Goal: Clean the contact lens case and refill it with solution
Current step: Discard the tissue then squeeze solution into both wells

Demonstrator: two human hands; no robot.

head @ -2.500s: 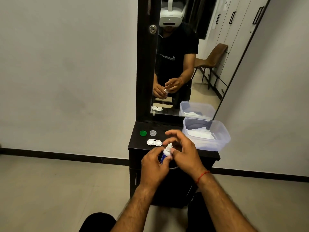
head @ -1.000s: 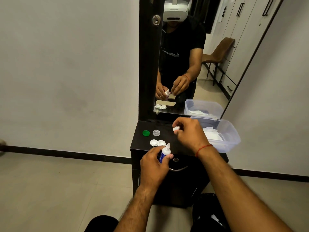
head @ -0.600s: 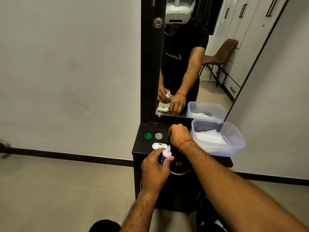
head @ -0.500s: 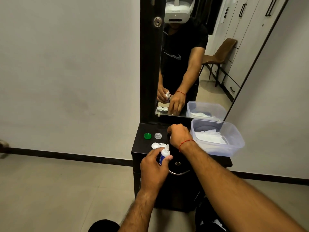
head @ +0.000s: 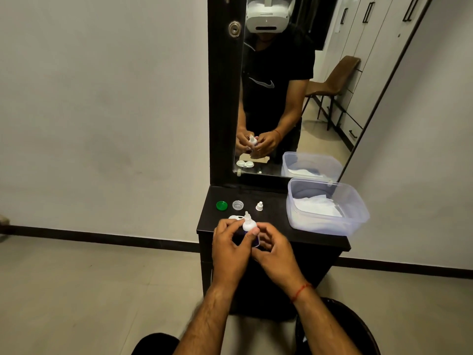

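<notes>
Both hands hold the small solution bottle (head: 247, 223), white nozzle up and uncapped, above the front edge of the dark cabinet top (head: 276, 219). My left hand (head: 229, 248) wraps its blue body; my right hand (head: 272, 248) touches it from the right. Its white cap (head: 259, 206) stands on the cabinet top behind. The white contact lens case (head: 234, 218) lies just behind my left hand, mostly hidden. Its green lid (head: 221, 205) and clear lid (head: 237, 205) lie off the case, side by side at the back left.
A clear plastic tub (head: 358, 219) with white tissues sits on the right of the cabinet top, overhanging its edge. A mirror (head: 294, 98) in a dark frame rises behind. Grey walls stand left and right, and tiled floor lies below.
My right hand pulled the cap off the bottle, set it on the cabinet top behind, and came back to the bottle. My left hand kept hold of the bottle throughout.
</notes>
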